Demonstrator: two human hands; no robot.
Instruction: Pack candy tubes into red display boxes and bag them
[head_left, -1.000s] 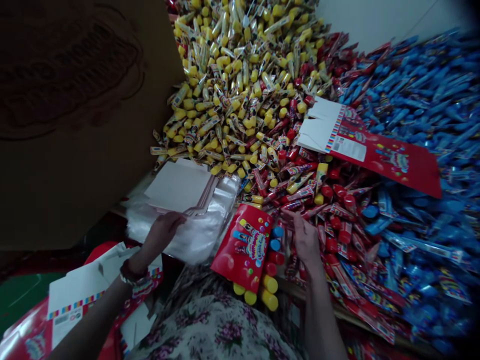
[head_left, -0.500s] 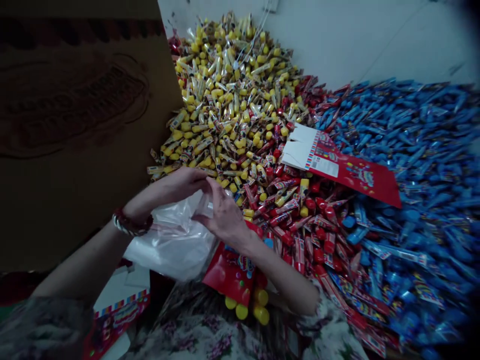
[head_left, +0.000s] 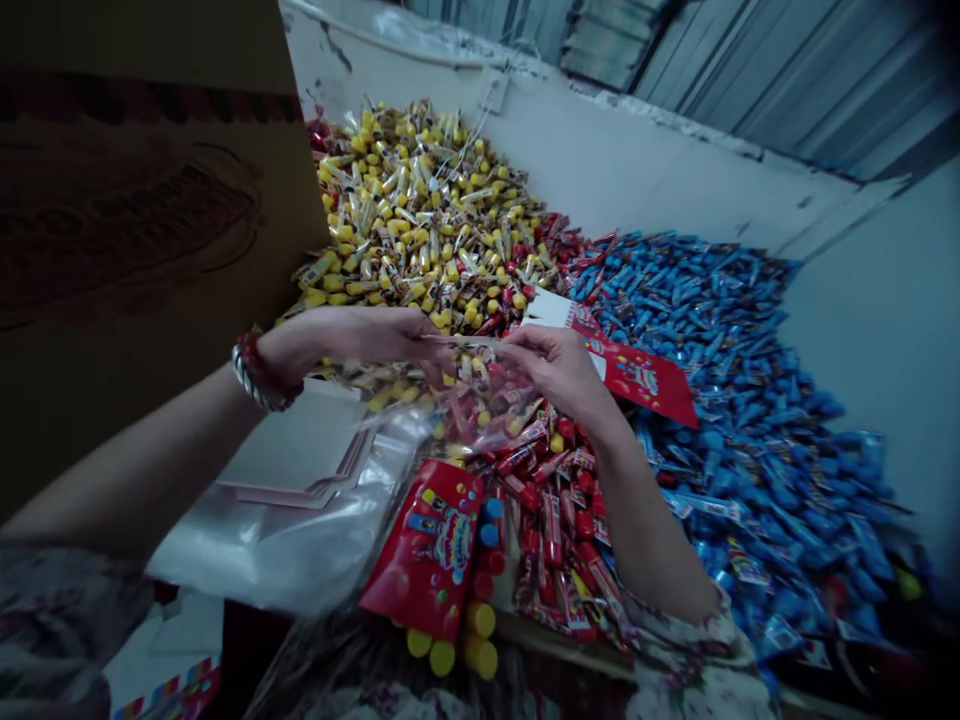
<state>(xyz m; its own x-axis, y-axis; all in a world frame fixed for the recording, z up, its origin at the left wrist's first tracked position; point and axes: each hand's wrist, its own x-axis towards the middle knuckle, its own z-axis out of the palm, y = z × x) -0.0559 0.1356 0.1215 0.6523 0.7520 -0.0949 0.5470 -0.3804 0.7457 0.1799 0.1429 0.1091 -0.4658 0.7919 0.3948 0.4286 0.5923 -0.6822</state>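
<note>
My left hand [head_left: 375, 335] and my right hand [head_left: 559, 370] each pinch the top edge of a clear plastic bag [head_left: 480, 390]. The bag is stretched between them in front of the heap and is partly blurred. Under my left forearm lies a stack of clear plastic bags [head_left: 300, 575], with several white cards [head_left: 292, 450] on it. Close to my body, a red printed card [head_left: 439, 530] rests on capped tubes; yellow, red and blue ends [head_left: 480, 655] show at its edge. My left wrist wears a beaded bracelet [head_left: 262, 375].
Heaps of wrapped tubes with yellow [head_left: 420, 220], red [head_left: 555, 520] and blue caps [head_left: 720, 340] spread against the wall [head_left: 600, 160]. Another red card [head_left: 649, 380] lies on them. A large cardboard box [head_left: 150, 220] stands at the left. A striped card [head_left: 169, 650] sits at lower left.
My hands, close together over the bag stack before, are now apart, with a clear bag pulled taut between them. My right hand has moved right. The view has tilted up, showing more wall.
</note>
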